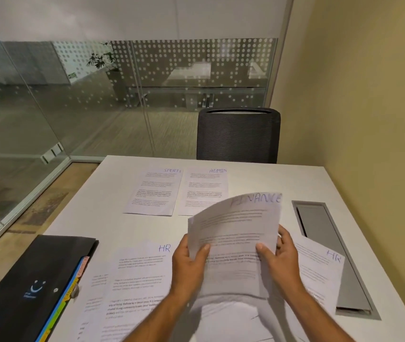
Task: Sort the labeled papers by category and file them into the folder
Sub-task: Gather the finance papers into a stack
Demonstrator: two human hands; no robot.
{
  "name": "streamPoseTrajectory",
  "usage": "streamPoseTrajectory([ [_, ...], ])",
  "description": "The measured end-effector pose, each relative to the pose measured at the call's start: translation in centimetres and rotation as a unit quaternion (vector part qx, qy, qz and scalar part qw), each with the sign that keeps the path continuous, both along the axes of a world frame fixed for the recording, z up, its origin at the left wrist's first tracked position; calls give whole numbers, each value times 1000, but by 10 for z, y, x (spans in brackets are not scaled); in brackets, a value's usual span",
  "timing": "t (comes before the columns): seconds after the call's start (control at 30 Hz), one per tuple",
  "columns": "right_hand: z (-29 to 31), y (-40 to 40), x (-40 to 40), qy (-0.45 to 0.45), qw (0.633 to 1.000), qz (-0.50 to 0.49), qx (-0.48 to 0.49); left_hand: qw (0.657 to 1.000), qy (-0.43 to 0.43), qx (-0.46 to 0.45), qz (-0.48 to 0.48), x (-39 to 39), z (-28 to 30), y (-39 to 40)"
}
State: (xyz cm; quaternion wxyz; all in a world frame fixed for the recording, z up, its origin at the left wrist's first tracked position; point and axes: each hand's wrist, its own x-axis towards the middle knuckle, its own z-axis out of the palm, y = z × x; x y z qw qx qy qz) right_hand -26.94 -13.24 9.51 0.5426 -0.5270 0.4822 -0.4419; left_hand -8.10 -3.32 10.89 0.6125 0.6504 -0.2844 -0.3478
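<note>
- White table [258,178], smooth matte top, with a grey rectangular cable hatch [332,255] sunk in on the right.
- Black folder [36,287] at front left, flat, closed, matte cover with a small pale logo; coloured tab edges (blue, yellow, orange) stick out along its right side.
- Thin white printed sheets with handwritten blue labels: SPORTS sheet [154,191] and ADMIN sheet [201,186] lie side by side at the far middle, nearly touching.
- HR sheet [142,272] lies flat just right of the folder, on top of other sheets; second HR sheet [319,265] lies right of the hands, its corner over the hatch edge.
- FINANCE sheet [236,233] is held up off the table, top bowed toward the camera, slightly blurred.
- Left hand [189,262] pinches its lower left edge, thumb on the front.
- Right hand [282,257] pinches its lower right edge, thumb on the front; hands are apart, sheet between them.
- More paper under the hands, labels hidden.
- ADMIN sheet's lower part is covered by the held sheet; body text unreadable everywhere.
- Dark ribbed chair [238,134] behind the table, seat hidden; glass wall [73,95] to the left.
</note>
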Motion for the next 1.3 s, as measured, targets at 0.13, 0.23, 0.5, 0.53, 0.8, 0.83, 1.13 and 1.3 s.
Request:
streamPoseTrajectory([
  [0.13,-8,9,6,19,1000,3,0,999,-40,-2,-25,4,-8,3],
  [0.23,-23,19,13,46,998,33,6,999,-36,25,-21,7,-18,2],
  [0.5,-36,15,24,81,997,-12,9,972,-169,141,-83,44,-41,6],
  [0.53,-36,11,21,88,996,-21,1,941,-257,194,-103,59,-52,12],
  [0.8,-52,-3,-3,123,988,-94,25,815,-361,394,-224,89,-135,81],
  [0.83,-54,-3,-2,125,986,-103,30,820,-361,379,-231,81,-135,79],
  [1.13,-49,-11,-6,115,984,-132,33,893,-341,255,-148,67,-133,50],
  [1.3,-46,-16,-27,115,979,-168,27,844,-298,445,13,126,-124,62],
])
